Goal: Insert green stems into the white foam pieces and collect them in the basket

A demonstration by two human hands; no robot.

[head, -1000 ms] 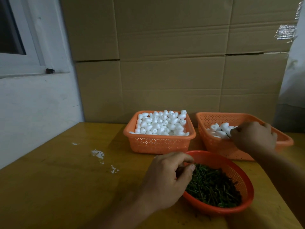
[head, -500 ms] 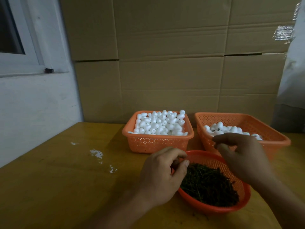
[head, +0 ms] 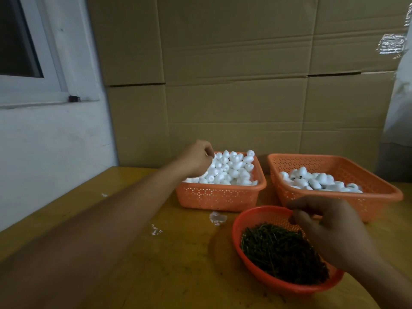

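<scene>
A square orange basket (head: 219, 198) at the back is heaped with plain white foam pieces (head: 234, 168). My left hand (head: 197, 159) reaches into its left side, fingers curled down among the pieces, and the fingertips are hidden. To its right, a second square basket (head: 379, 186) holds foam pieces with stems (head: 316, 181). A round red basket (head: 252, 219) in front holds a pile of dark green stems (head: 278, 248). My right hand (head: 330, 228) hovers over the round basket's far right side. Its thumb and fingers are loosely curled, and I see nothing between them.
The baskets stand on a yellow wooden table (head: 138, 253) with white foam scraps (head: 217, 218) near the middle. Cardboard sheets (head: 234, 85) stand behind the baskets. A white wall with a window frame (head: 44, 90) is on the left.
My left hand left the round stem basket and stretched forward into the plain foam basket. My right hand came back from the right-hand basket to above the stems.
</scene>
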